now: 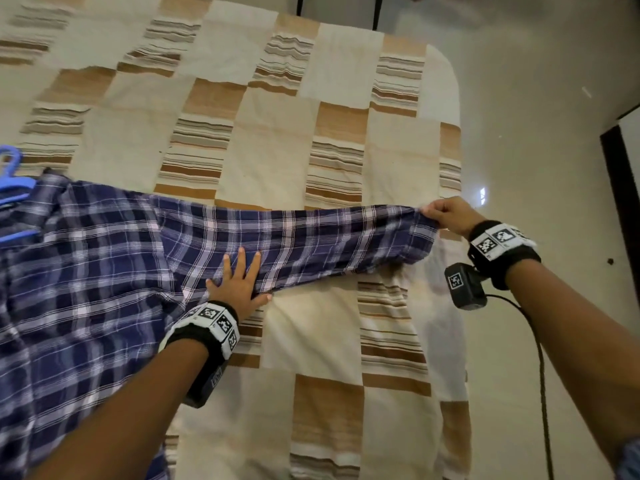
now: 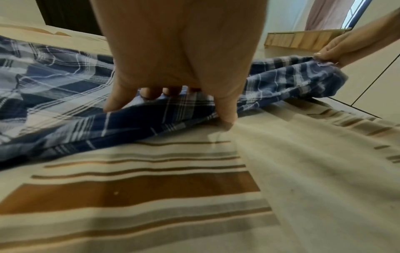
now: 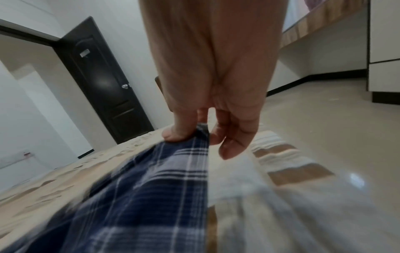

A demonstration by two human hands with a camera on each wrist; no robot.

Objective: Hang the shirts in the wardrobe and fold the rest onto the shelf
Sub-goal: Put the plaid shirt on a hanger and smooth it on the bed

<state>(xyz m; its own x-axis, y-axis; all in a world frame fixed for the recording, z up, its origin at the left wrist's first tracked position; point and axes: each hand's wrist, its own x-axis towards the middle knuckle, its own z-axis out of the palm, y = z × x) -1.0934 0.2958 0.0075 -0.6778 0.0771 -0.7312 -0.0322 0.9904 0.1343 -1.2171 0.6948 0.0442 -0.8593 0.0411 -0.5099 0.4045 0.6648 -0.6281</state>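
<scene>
Hands work a blue plaid shirt (image 1: 104,258) spread on the bed (image 1: 332,327), the left hand (image 1: 239,282) pressing its sleeve flat with straight fingers, the right hand (image 1: 446,216) pinching the cuff near the bed's right edge; an even, taut pull should smooth it.

No readable words, brands or numbers in any view. Only signs: black-and-white square code markers on the white wristbands, left wristband (image 1: 216,325) at 6 o'clock of the head view and right wristband (image 1: 498,239) at 3 o'clock. One more marker on the black wrist camera (image 1: 464,284) below the right wrist. Small plate on the dark door (image 3: 84,52), too blurred to read.
</scene>
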